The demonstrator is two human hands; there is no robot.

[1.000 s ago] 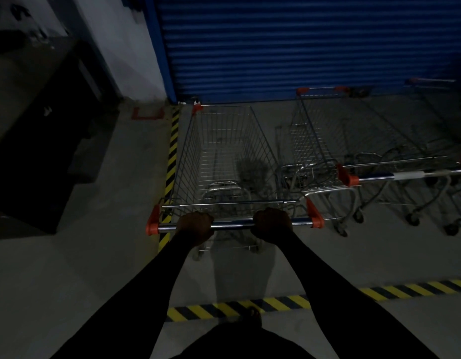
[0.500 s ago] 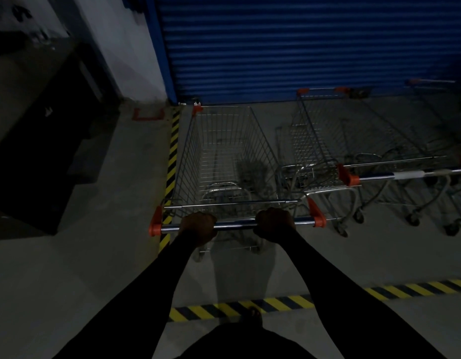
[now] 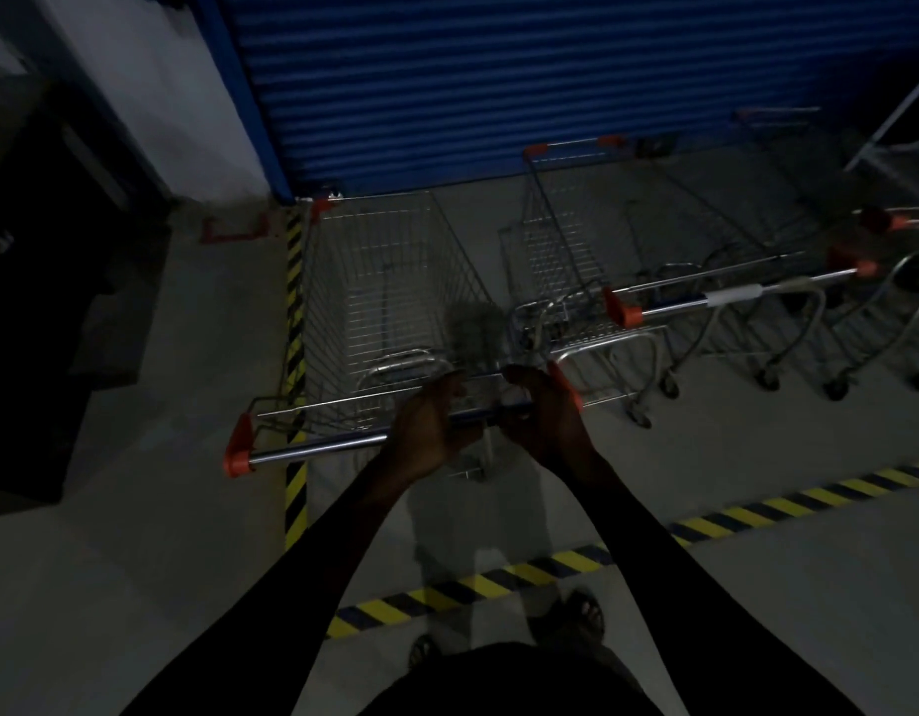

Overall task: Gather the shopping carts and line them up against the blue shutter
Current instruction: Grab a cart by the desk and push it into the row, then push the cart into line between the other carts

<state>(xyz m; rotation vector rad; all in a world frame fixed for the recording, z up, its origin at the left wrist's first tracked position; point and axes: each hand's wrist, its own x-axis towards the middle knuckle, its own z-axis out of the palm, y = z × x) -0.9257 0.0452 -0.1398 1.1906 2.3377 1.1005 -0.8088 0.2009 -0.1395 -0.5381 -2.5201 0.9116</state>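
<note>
Shopping cart stands just ahead of the person, past the striped tape on the floor, with its left side along a second striped line and its nose nearly at the blue shutter. Both hands sit close together on the right half of the handle: the left hand and the right hand each curl around the bar, though the dim light hides how firmly. Just to the right a second cart is parked nose to the shutter, with more beyond it. To do this step well, I judge the push should be straight and gentle until the front meets the shutter, keeping the basket parallel to its neighbour without snagging it
</note>
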